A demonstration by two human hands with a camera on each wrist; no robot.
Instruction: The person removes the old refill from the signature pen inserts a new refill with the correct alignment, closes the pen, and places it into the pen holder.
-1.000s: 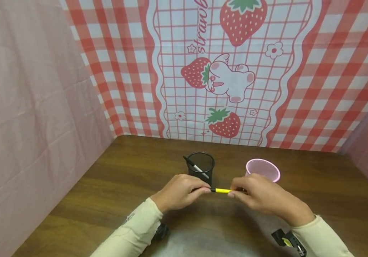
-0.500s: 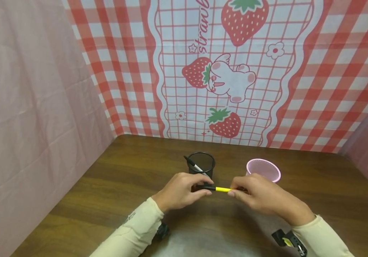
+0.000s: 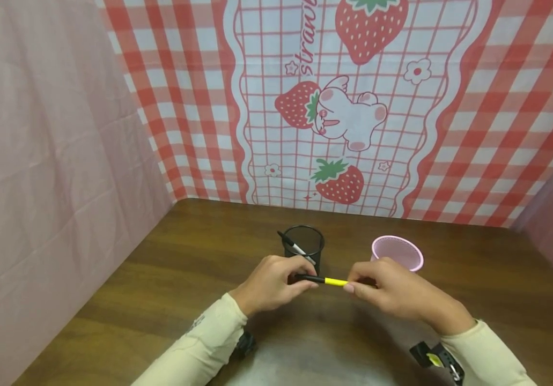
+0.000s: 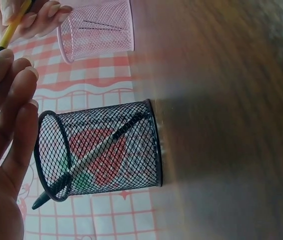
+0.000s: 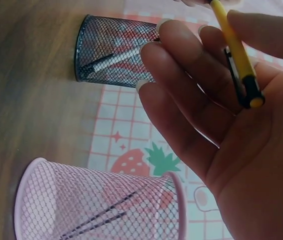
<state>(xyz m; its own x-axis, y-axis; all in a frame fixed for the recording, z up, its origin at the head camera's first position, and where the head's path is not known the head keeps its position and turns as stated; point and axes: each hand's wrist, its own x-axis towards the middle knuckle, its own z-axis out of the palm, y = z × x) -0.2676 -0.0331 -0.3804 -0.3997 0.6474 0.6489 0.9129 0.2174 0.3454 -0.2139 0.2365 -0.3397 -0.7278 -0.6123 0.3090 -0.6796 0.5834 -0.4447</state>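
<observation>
Pen (image 3: pixel 336 281), yellow and black, is held roughly level, raised above the wooden table (image 3: pixel 184 262). Its black end, on the left, is enclosed between the thumb and bent fingers of the left hand (image 3: pixel 273 280). Its yellow barrel, on the right, is pinched between the thumb and forefinger of the right hand (image 3: pixel 397 289), whose other fingers are loosely bent. At the pen's right end a black clip (image 5: pixel 233 75) and a yellow button (image 5: pixel 256 102) are shown by the right wrist view.

Just beyond the left hand, a black mesh cup (image 4: pixel 134 155) is stood upright. In it a marker (image 4: pixel 99 150), pale in the barrel, is leaned to the left, with a black end raised past the rim. Beyond the right hand a pink mesh cup (image 5: pixel 101 190) is set upright, apart from the black one. Two thin dark lines are seen at its wall; whether they are things inside cannot be told.

The far side is covered by a checked red-and-white cloth (image 3: pixel 175 96), and the left by a pale pink curtain (image 3: pixel 54 161). Both forearms are clothed in cream sleeves (image 3: pixel 194 343).
</observation>
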